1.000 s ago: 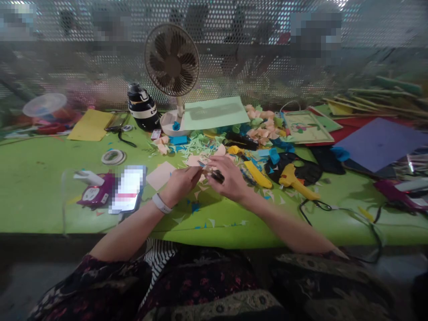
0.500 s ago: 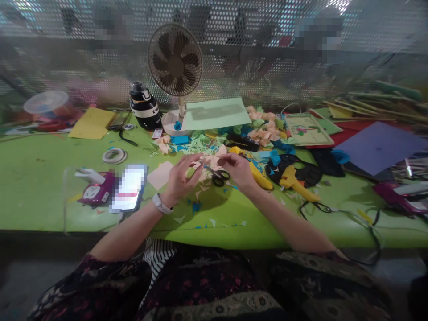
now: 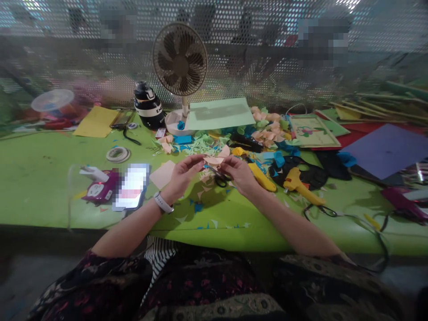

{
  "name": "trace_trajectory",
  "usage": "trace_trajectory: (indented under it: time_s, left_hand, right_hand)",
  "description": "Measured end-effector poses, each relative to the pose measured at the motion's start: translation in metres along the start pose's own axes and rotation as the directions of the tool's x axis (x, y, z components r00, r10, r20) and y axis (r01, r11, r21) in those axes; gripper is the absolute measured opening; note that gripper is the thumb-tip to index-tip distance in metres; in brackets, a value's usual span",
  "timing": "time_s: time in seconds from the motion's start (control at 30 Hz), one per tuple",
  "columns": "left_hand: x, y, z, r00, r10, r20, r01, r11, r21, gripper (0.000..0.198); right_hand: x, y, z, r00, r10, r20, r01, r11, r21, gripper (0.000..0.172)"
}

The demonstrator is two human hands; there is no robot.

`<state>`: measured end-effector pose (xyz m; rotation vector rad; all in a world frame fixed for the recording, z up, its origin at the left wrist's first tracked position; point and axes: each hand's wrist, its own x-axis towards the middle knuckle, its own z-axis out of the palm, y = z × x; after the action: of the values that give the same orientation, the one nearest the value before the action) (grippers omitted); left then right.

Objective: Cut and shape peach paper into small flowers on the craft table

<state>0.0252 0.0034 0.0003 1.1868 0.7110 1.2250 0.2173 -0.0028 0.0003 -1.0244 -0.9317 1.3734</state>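
Both hands hold a curved piece of peach paper point(image 3: 216, 159) a little above the table. My left hand point(image 3: 187, 171) is closed, its fingertips pinching the paper's left end. The right end sits between the thumb and fingers of my right hand point(image 3: 238, 173). Beneath the hands lie scissors point(image 3: 220, 179) with black handles, their blades partly hidden. A peach paper square point(image 3: 163, 174) rests beside my left wrist. Small paper scraps point(image 3: 198, 207) in blue and peach are scattered below the hands.
Left of me are a phone point(image 3: 132, 187), a purple power strip point(image 3: 100, 187) and a tape roll point(image 3: 118, 154). Behind stand a fan point(image 3: 180, 62) and a black bottle point(image 3: 148, 107). A yellow glue gun point(image 3: 302, 187) with its cable lies right, near blue-purple paper point(image 3: 384, 149).
My left hand has moved onto the peach paper, which is now raised and stretched between both hands. The scissors stay on the table. The view has shifted slightly.
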Motion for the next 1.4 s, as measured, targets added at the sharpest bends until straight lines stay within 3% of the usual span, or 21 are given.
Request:
trace_trajectory:
  time_s: [0.73,1.07,1.27,1.4]
  left_hand:
    - [0.0003,0.0003,-0.0019,0.999,-0.032,0.031,0.033,0.998,-0.048,0.025]
    - [0.0008,-0.0028,-0.0026,0.999,-0.039,0.020,0.040,0.997,-0.063,0.024]
    - [0.0019,-0.0030,-0.0042,0.997,-0.081,0.018,0.082,0.996,-0.044,0.023]
    - [0.0004,-0.0008,-0.0026,0.999,-0.040,0.025,0.038,0.996,0.086,0.029]
  right_hand:
    - [0.0024,0.0031,-0.0032,1.000,-0.014,0.020,0.014,0.999,-0.038,0.040]
    - [0.0038,0.0046,-0.0055,0.997,-0.063,0.032,0.067,0.988,-0.138,0.038]
    - [0.0045,0.0034,-0.0075,0.972,-0.231,0.047,0.234,0.923,-0.304,0.031]
    - [-0.0003,0.0021,-0.0078,0.907,-0.399,0.135,0.413,0.778,-0.473,0.020]
